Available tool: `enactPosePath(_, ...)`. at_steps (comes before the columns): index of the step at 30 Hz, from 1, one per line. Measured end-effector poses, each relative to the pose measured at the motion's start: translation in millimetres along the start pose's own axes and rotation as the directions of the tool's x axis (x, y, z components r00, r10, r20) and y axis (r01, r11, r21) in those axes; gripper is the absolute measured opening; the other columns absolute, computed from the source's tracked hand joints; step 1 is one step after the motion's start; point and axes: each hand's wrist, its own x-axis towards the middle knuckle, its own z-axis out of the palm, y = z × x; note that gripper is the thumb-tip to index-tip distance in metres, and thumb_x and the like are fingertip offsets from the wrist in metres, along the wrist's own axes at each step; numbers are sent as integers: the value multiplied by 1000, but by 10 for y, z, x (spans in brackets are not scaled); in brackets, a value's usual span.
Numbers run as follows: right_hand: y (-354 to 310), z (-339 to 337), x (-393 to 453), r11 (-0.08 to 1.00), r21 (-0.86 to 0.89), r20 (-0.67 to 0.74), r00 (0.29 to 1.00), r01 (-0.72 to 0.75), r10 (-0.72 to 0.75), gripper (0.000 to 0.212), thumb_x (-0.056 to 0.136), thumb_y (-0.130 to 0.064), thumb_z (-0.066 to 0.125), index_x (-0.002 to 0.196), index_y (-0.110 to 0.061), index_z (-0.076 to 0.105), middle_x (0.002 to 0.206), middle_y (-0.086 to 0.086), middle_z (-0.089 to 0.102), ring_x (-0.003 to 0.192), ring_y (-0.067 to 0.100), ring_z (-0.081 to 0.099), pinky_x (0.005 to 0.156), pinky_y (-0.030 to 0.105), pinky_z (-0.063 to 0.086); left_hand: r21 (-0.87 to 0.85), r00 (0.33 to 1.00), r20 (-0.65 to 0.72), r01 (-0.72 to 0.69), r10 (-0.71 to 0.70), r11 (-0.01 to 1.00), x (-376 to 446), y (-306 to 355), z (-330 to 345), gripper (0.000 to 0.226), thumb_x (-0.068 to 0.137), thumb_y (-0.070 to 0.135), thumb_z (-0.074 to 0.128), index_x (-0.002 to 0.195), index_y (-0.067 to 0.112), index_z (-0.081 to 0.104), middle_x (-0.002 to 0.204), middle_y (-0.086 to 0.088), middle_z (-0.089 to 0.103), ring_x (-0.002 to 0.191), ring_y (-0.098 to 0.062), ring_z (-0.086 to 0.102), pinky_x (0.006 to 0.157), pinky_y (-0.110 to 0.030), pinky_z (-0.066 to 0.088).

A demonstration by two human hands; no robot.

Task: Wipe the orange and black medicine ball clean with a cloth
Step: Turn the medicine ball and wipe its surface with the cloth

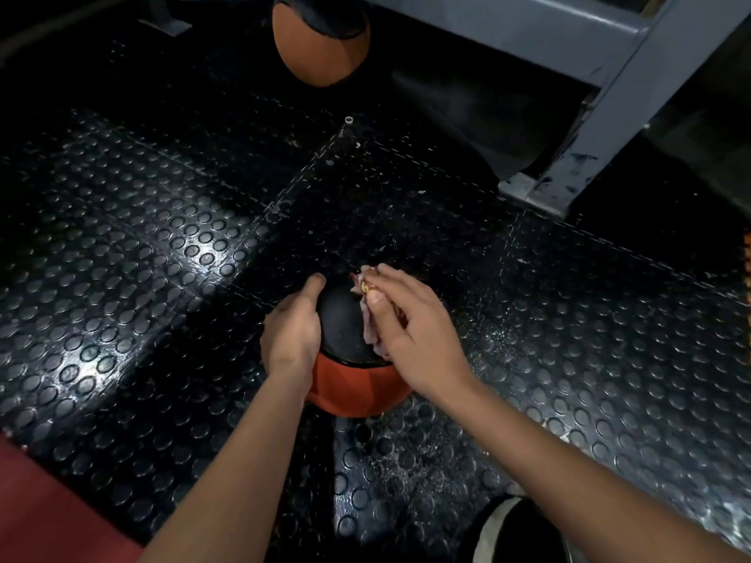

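Observation:
The orange and black medicine ball [345,359] sits on the studded black floor in the middle of the view, black panel on top and orange panel toward me. My left hand [290,331] wraps round its left side, thumb lying over the black top. My right hand [410,331] presses a pinkish cloth [372,327] against the ball's upper right, fingers curled over the cloth. Most of the cloth is hidden under that hand.
A second orange and black ball [321,42] lies at the top of the view. A grey metal frame [569,95] with a foot plate stands at the upper right. A red mat edge [44,509] shows at the bottom left and a shoe [516,530] at the bottom right.

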Motion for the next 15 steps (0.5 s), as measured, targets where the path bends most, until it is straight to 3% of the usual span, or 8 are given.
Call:
enactPosePath(2,-2,-13,41,982,165,16,996,-89,87,33,108,-38,46,132,-31,67,139,-19,58,132,-4,50,107,24,43,-19,1000,-6,5,-5,1000,-11,-14,-17,44,63,81,61,71,40,75,109,2,77,105,-30,70,102,-48,53)
enactPosePath(3,0,-3,91,935,299,35,982,-190,188,30,108,-33,46,126,-30,70,126,-17,65,112,-6,61,90,21,52,-36,1000,-3,17,-18,999,-15,-13,-16,44,62,81,63,69,39,75,111,1,76,105,-29,70,101,-47,54)
enactPosePath(5,31,0,220,795,488,83,925,-362,371,28,110,-24,45,113,-25,73,84,-16,68,66,-6,60,60,13,47,-52,1000,7,27,-26,998,-14,-16,-13,44,64,79,65,69,37,75,106,1,77,101,-29,71,100,-46,55)
enactPosePath(6,55,-18,291,759,497,99,896,-421,433,29,110,-22,43,108,-22,72,68,-18,63,57,-5,55,55,10,44,-53,1000,7,21,-20,998,-7,-21,-13,44,67,77,66,73,35,75,103,1,78,100,-29,71,99,-46,55)
enactPosePath(8,152,-44,365,712,469,148,842,-522,520,31,110,-21,41,106,-19,72,67,-17,62,64,-4,57,57,7,43,-49,1000,7,3,-3,999,-1,-22,-10,46,70,76,65,78,33,76,98,1,78,99,-29,72,100,-45,55)
enactPosePath(10,274,-60,377,616,479,219,765,-625,606,33,110,-22,39,113,-13,71,91,-6,69,87,6,63,65,8,49,-37,1000,8,-17,17,999,-6,-20,-9,49,68,78,63,80,34,77,96,3,79,100,-28,72,100,-45,54)
enactPosePath(13,470,-43,261,442,429,342,594,-788,728,42,108,-37,44,124,-9,70,116,10,72,107,25,67,93,33,57,-36,1000,2,-27,28,999,-13,-20,8,44,73,76,64,82,36,77,99,5,78,101,-27,71,101,-44,54)
enactPosePath(15,541,8,187,370,449,360,544,-813,758,39,106,-35,46,119,-7,71,109,13,74,98,29,69,91,40,57,-43,1000,8,-6,7,999,-2,-17,13,49,69,78,64,85,34,79,101,4,78,102,-28,71,100,-44,54)
